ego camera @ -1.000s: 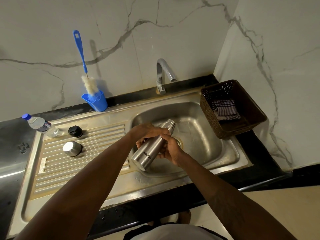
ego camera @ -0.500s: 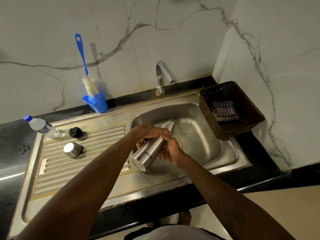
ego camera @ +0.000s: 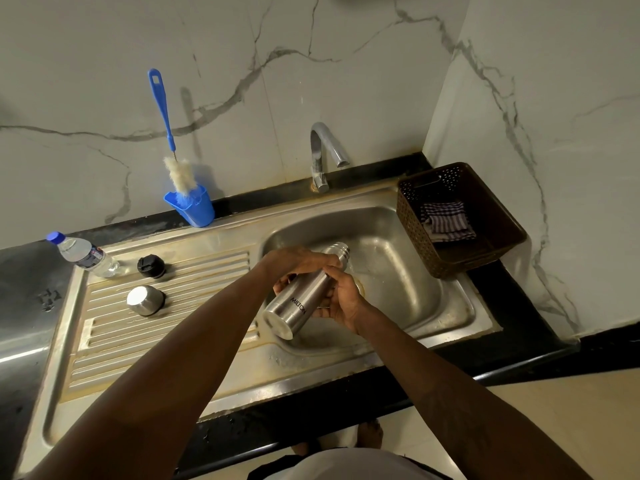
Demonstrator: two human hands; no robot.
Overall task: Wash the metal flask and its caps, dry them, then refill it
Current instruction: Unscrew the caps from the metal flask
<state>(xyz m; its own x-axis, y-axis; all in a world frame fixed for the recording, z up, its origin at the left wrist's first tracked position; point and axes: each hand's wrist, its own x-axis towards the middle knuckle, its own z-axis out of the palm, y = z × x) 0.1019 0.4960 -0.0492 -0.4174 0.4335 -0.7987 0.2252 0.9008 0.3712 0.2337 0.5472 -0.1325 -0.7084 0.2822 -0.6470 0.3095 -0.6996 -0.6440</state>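
Note:
The uncapped metal flask (ego camera: pixel 298 299) lies tilted over the sink basin (ego camera: pixel 408 271), its open threaded neck pointing away toward the tap and its base toward me. My left hand (ego camera: pixel 298 263) grips its upper body from above. My right hand (ego camera: pixel 341 296) wraps around its right side. On the ribbed drainboard (ego camera: pixel 173 327) to the left stand the black inner cap (ego camera: pixel 150 266) and the steel outer cap (ego camera: pixel 144 300), both apart from my hands.
A tap (ego camera: pixel 325 154) stands behind the basin, with no water seen running. A blue bottle brush (ego camera: pixel 173 157) sits in a blue holder (ego camera: pixel 192 206) at the back. A plastic water bottle (ego camera: pixel 83 254) lies at far left. A brown basket (ego camera: pixel 464 220) holds a checked cloth (ego camera: pixel 446 221).
The flask and both hands stay in nearly the same place over the basin; only slight shifts of grip show.

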